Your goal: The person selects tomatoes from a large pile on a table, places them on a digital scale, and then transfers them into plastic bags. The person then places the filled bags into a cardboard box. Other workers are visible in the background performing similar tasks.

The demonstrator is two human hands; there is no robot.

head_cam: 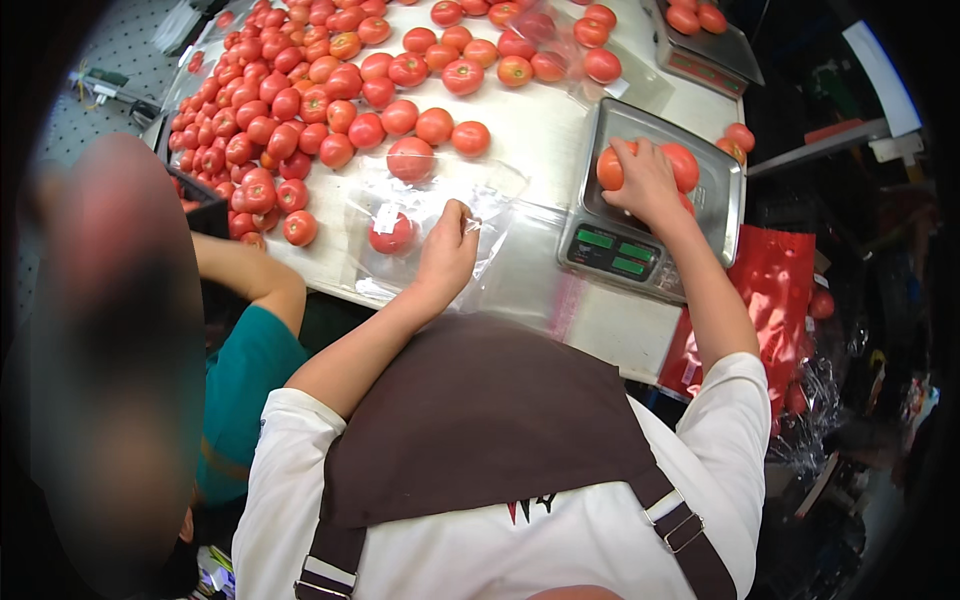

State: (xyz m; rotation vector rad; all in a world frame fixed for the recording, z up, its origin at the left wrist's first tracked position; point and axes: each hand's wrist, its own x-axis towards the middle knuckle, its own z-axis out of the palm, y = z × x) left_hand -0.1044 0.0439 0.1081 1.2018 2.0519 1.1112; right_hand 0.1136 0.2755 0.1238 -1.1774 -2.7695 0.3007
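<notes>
My left hand (451,251) pinches the edge of a clear plastic bag (491,217) that lies on the white tabletop. Inside or beneath the film, a tomato (391,234) shows beside a small white label. On the steel pan of a digital scale (637,124), my right hand (643,180) is closed around a red-orange tomato (611,169). Other tomatoes (680,166) sit under and beside that hand, partly hidden by it. The scale's green displays (628,251) face me.
A large heap of tomatoes (277,97) covers the table's left and far side. A second scale (705,52) with tomatoes stands at the far right. Red printed bags (772,292) hang by the right edge. At left is a co-worker in a teal sleeve (251,390), near a black crate (210,214).
</notes>
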